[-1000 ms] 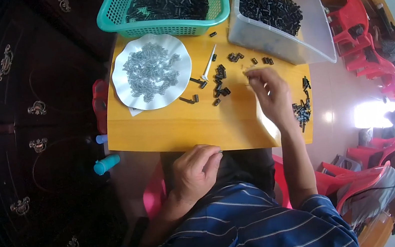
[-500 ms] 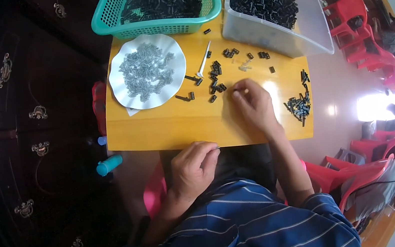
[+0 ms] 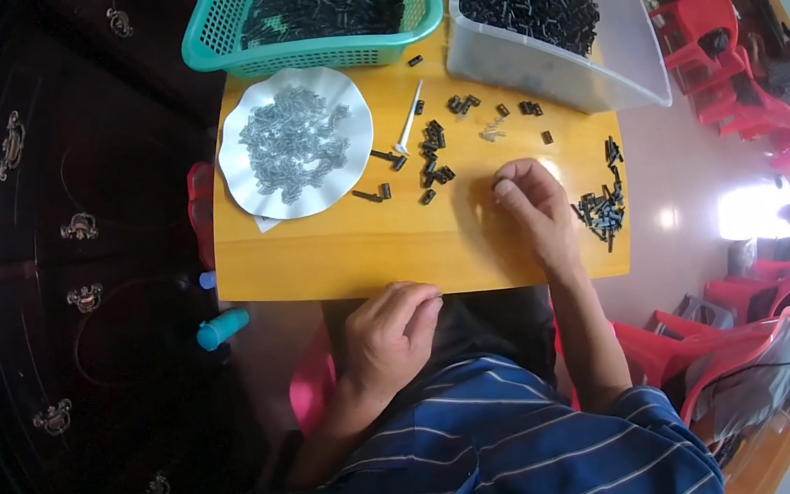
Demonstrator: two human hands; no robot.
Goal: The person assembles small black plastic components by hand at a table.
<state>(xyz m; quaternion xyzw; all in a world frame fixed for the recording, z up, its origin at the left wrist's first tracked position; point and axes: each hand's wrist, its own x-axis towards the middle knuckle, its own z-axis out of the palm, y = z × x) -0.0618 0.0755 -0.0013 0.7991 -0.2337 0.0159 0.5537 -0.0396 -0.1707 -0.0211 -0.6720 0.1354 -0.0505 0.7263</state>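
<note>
My left hand [image 3: 393, 336] is closed in a pinch just off the table's near edge; a tiny dark tip shows at its fingertips, too small to name. Above the table's right half, my right hand [image 3: 542, 211] has thumb and forefinger pressed together, with a dark speck between them that I cannot make out. Left of it lie loose short black pieces [image 3: 433, 135] in a line. Close to its right is a heap of thin black pieces [image 3: 601, 215]. A white pointed tool [image 3: 411, 121] and a few small clear pieces [image 3: 492, 131] lie farther back.
A white wavy-rimmed plate [image 3: 244, 189] of clear pieces stands on the yellow table [image 3: 306, 259]. Behind are a green basket [image 3: 318, 57] and a translucent bin [image 3: 533, 76], both with black pieces. Dark cabinets [image 3: 137, 314] stand left; red chairs [image 3: 701, 17] and seated people are right.
My right hand has shifted right, away from the loose black pieces and closer to the heap at the table's right edge. My left hand has stayed in place.
</note>
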